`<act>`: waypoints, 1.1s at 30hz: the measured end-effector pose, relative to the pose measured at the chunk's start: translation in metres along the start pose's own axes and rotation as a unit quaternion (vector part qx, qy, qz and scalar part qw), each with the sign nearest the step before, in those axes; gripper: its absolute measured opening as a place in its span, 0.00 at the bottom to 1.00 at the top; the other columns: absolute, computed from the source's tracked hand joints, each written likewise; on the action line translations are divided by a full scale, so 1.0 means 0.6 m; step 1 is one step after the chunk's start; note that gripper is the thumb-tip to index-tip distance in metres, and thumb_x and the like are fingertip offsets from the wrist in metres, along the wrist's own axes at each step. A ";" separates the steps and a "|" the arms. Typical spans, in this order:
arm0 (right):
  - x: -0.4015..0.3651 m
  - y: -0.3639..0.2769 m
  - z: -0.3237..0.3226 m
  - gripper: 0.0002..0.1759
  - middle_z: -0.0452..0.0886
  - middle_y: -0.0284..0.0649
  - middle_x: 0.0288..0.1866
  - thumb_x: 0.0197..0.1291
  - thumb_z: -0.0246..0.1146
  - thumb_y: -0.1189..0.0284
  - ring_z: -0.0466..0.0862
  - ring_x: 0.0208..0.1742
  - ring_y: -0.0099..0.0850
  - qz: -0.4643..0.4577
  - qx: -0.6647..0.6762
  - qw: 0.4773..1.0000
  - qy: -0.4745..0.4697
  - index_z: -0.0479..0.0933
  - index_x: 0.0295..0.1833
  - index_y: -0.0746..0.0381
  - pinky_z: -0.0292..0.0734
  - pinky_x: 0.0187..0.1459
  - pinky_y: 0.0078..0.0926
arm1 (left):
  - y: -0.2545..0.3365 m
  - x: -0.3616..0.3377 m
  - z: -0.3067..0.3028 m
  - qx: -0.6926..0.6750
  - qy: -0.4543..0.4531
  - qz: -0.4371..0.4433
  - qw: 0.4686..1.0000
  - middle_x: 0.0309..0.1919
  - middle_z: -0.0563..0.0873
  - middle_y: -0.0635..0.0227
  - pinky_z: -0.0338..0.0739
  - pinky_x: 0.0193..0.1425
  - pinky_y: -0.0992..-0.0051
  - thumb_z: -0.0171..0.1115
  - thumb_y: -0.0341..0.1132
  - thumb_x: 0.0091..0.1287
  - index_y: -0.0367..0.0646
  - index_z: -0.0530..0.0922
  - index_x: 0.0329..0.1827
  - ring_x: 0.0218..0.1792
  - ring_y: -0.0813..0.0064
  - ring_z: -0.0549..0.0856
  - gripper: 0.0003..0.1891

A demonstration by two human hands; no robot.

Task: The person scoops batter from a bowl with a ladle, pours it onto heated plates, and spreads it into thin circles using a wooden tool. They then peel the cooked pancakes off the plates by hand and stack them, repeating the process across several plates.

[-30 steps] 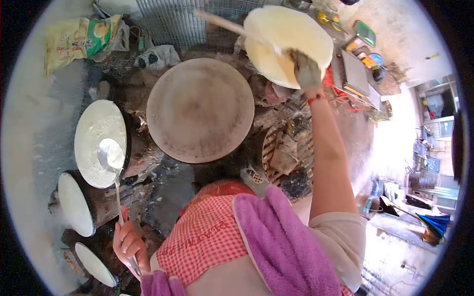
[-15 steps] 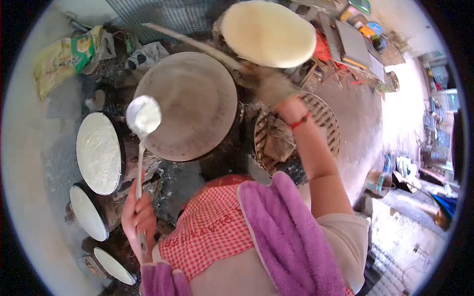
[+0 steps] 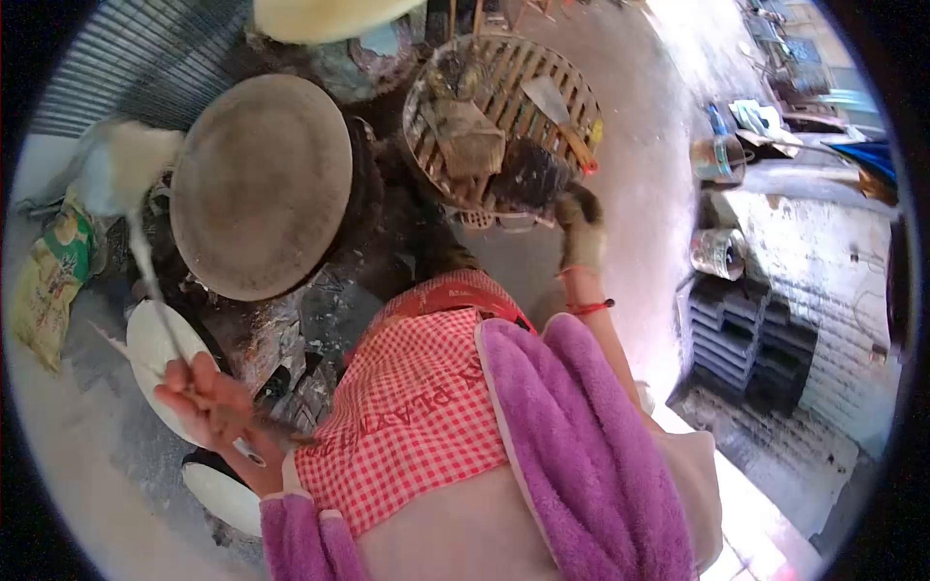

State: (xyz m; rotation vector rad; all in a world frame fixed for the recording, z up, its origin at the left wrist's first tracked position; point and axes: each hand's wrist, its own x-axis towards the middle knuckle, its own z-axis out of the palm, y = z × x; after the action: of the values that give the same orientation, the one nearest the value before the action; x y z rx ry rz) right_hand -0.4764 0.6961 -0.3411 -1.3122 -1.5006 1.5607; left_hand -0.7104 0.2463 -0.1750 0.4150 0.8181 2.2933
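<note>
My left hand (image 3: 218, 407), blurred, is closed round the long handle of a ladle (image 3: 97, 174). The ladle's bowl is raised at the far left and holds pale batter (image 3: 143, 155). To the right of the ladle lies a large round griddle (image 3: 262, 189) with a bare brown surface. My right hand (image 3: 583, 237), in a worn glove with dark fingertips, is at the near right rim of a round slatted basket (image 3: 426, 174). Close by its fingertips lies a dark, crumpled pad (image 3: 531, 174); I cannot tell whether the hand grips it. A scraper (image 3: 550, 102) with a wooden handle rests in the basket.
A brownish block (image 3: 470, 145) sits in the basket. Part of a large pale flatbread (image 3: 334, 17) shows at the top. White round surfaces (image 3: 172, 358) stand at the left, below a yellow-green sack (image 3: 53, 286). Buckets (image 3: 717, 160) and stacked grey blocks (image 3: 722, 334) are at the right.
My view has turned rightward. My right hand has come away from beside the long wooden stick to the basket's near rim. The ladle has moved from over the griddle's edge out to its left.
</note>
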 end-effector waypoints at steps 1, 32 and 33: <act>0.000 0.013 -0.041 0.18 0.80 0.44 0.55 0.67 0.55 0.70 0.82 0.49 0.29 0.125 0.062 0.987 0.085 0.72 0.62 0.57 0.79 0.44 0.23 | 0.007 0.005 0.008 -0.045 -0.011 -0.016 0.999 0.30 0.67 0.68 0.59 0.07 0.84 0.45 0.51 0.75 0.46 0.71 0.51 0.08 0.87 0.59 0.18; -0.082 -0.152 0.227 0.23 0.75 0.43 0.63 0.65 0.57 0.66 0.75 0.62 0.42 0.195 0.273 0.911 -0.239 0.71 0.64 0.61 0.70 0.65 0.39 | 0.081 -0.237 -0.059 -0.288 0.173 0.120 0.934 0.38 0.78 0.50 0.67 0.15 0.83 0.42 0.43 0.78 0.36 0.70 0.60 0.15 0.83 0.65 0.20; -0.016 -0.075 0.254 0.23 0.77 0.42 0.61 0.63 0.60 0.66 0.76 0.60 0.40 0.214 0.322 0.866 -0.316 0.72 0.63 0.62 0.72 0.63 0.36 | 0.080 -0.241 -0.053 -0.293 0.172 0.132 0.931 0.38 0.78 0.50 0.67 0.15 0.83 0.42 0.43 0.78 0.36 0.70 0.60 0.15 0.83 0.65 0.20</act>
State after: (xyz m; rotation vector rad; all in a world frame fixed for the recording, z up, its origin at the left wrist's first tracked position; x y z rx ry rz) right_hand -0.6227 0.6396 -0.3151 -0.7822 -0.8492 2.6733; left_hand -0.6430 0.1063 -0.1779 -0.1649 0.1964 2.7589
